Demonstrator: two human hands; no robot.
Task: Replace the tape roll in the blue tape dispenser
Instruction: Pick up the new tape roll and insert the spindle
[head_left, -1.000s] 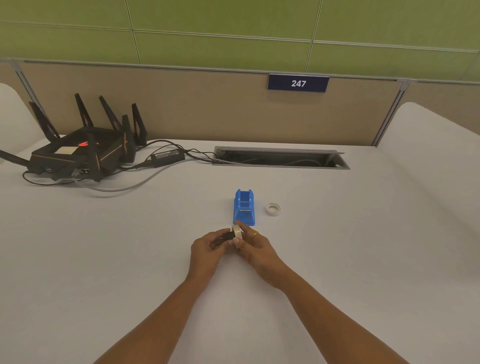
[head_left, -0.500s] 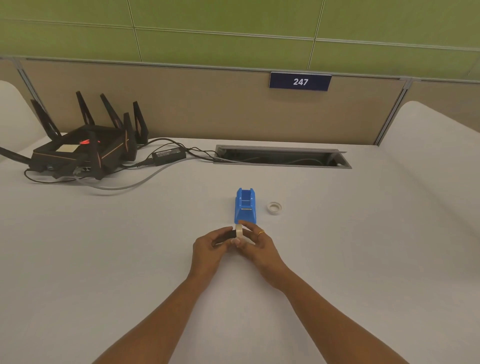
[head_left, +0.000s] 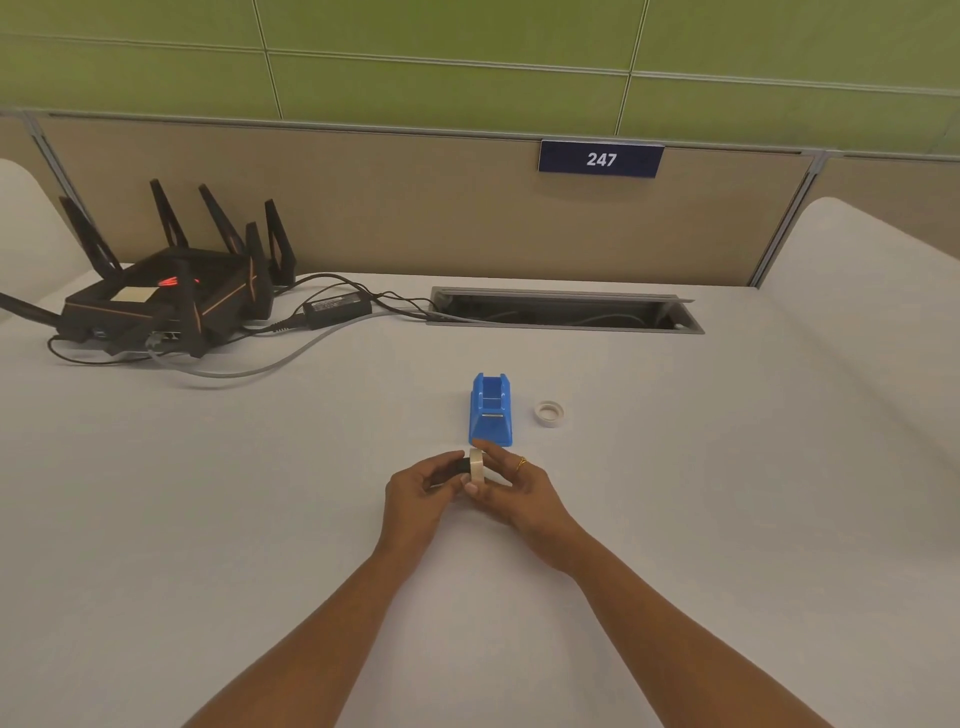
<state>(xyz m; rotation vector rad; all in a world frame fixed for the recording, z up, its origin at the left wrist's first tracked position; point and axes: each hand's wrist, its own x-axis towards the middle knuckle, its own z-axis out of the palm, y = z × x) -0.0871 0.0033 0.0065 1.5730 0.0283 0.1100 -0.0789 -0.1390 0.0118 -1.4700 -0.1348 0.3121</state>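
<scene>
The blue tape dispenser (head_left: 491, 410) stands on the white desk, its roll slot empty. To its right lies a thin, nearly used-up tape ring (head_left: 549, 413). Just in front of the dispenser my right hand (head_left: 519, 491) pinches a whitish tape roll (head_left: 476, 464) held on edge. My left hand (head_left: 423, 491) holds a small black core piece (head_left: 457, 466) against the roll's left side. Both hands touch each other above the desk.
A black router (head_left: 166, 296) with several antennas sits at the far left, with a power adapter (head_left: 336, 302) and cables running to a cable slot (head_left: 563, 310) at the back. A beige partition with a "247" sign (head_left: 601, 159) closes off the desk's rear.
The roll has turned from tilted to upright on edge between my fingers. Both hands stay together in front of the dispenser, barely shifted.
</scene>
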